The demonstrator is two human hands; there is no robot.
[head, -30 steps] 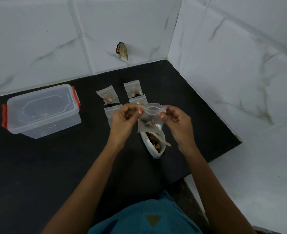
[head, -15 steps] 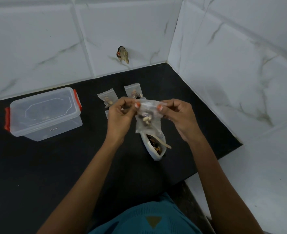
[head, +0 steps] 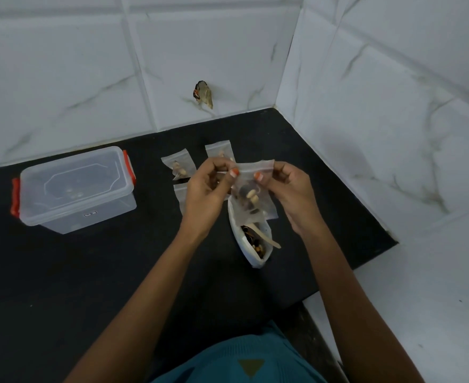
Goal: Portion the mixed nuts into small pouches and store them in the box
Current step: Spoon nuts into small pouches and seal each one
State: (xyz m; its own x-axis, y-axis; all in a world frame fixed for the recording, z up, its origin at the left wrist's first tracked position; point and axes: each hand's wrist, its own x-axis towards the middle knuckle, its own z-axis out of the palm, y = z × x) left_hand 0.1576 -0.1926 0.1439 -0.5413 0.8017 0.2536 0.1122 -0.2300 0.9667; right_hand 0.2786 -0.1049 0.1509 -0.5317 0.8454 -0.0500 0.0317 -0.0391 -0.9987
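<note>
Now the left hand and right hand each pinch one end of the zip strip of a small pouch, thumb and forefinger closed on it, holding it in the air just above the open bag of mixed nuts. A second ago its mouth gaped in a loop and now it is drawn flat, so I judge the portion is in and the seal is being pressed shut. Beyond the hands, filled pouches lie on the bench, and the lidded box stands well apart to the left, so storing likely comes next.
</note>
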